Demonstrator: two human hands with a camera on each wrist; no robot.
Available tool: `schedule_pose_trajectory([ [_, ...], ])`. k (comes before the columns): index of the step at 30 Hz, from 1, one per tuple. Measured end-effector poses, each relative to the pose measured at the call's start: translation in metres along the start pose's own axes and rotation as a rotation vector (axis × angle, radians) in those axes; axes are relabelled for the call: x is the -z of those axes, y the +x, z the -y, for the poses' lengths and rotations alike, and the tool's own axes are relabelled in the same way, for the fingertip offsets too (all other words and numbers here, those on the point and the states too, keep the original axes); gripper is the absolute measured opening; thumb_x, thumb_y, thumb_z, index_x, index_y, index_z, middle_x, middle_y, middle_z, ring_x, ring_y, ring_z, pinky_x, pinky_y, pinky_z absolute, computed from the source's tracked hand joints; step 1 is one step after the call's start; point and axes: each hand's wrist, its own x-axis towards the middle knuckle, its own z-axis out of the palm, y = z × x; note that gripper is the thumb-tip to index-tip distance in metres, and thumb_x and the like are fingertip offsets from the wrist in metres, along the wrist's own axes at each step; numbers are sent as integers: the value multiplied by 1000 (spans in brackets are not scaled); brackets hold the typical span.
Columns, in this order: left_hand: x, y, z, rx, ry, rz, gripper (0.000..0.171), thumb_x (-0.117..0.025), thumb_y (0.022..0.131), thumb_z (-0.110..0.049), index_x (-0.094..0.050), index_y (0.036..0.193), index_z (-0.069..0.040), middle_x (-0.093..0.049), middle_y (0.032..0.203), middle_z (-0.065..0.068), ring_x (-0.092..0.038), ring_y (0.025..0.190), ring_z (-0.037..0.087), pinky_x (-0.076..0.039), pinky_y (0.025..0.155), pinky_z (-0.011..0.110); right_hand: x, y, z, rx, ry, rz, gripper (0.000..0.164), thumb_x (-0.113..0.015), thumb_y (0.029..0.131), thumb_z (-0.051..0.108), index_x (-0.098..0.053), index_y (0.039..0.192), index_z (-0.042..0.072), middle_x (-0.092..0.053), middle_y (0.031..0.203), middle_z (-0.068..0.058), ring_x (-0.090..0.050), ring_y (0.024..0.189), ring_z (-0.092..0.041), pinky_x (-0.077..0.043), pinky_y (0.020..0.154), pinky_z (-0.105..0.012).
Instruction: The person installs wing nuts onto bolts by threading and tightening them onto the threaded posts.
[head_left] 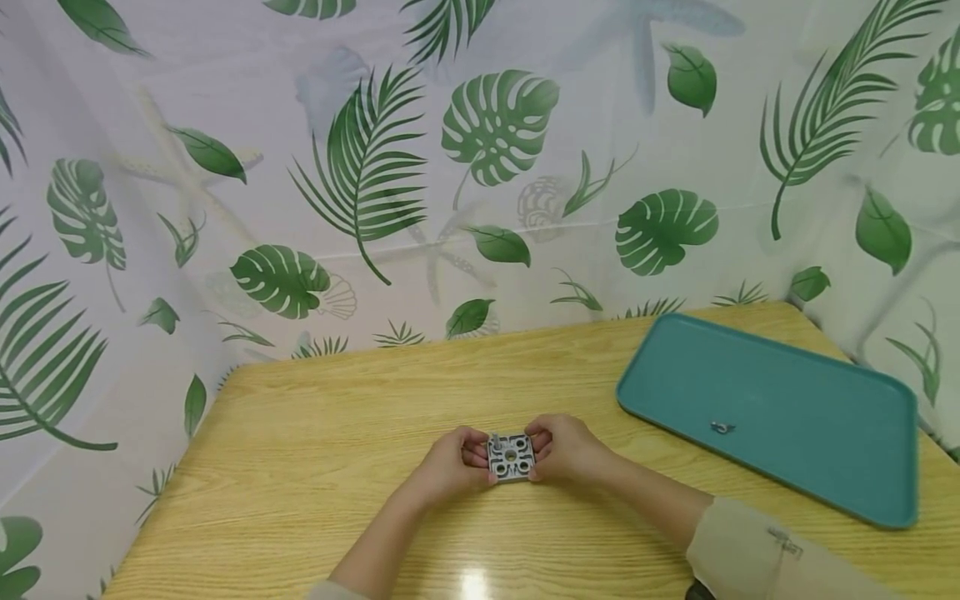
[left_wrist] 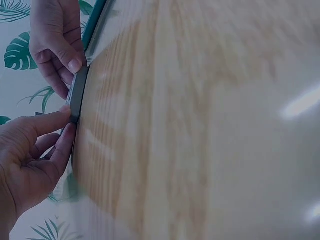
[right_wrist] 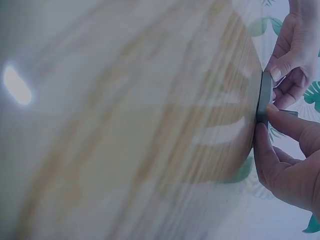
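Both hands hold a square grey plate (head_left: pixel 512 458) low over the wooden table, at the middle of the head view. It has round holes near its corners and one in the centre. A thin grey peg (head_left: pixel 496 441) stands up from its far left corner. The left hand (head_left: pixel 450 462) pinches the left side between thumb and fingers. On the opposite side the right hand (head_left: pixel 567 450) pinches it likewise. In the left wrist view the plate (left_wrist: pixel 78 95) shows edge-on between the hands. I cannot tell whether it touches the table.
A teal tray (head_left: pixel 795 400) lies at the right of the wooden table (head_left: pixel 337 417). In it, near the front edge, is a small grey metal piece (head_left: pixel 722 427), too small to identify. Leaf-printed cloth (head_left: pixel 570 275) hangs behind and beside the table.
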Motion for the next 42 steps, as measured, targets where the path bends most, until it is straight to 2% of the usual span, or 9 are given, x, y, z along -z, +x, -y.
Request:
schedule_pose_trajectory([
  [24,-26,8,-10,6,6,21,51,-74,76,2,-51,121,6,-59,97,8,-57,87,15,-54,74,23,22,-14,-17,-21,-20,6,59,-81,62,-6,-57,116,-9,-61,89,-9,-59,77,-15,-55,68,-26],
  [34,-36,10,-15,-21,15,41,52,-75,75,3,-51,121,7,-59,96,8,-57,86,14,-53,72,20,30,-21,-25,-5,-10,17,60,-82,61,-6,-56,115,-11,-61,89,-10,-60,76,-16,-56,67,-27],
  [42,-49,12,-20,-24,5,55,51,-75,75,1,-52,120,6,-60,94,7,-57,84,13,-53,70,19,41,-31,-33,-16,-3,8,61,-83,61,-5,-56,115,-11,-59,90,-10,-59,76,-16,-55,66,-26],
])
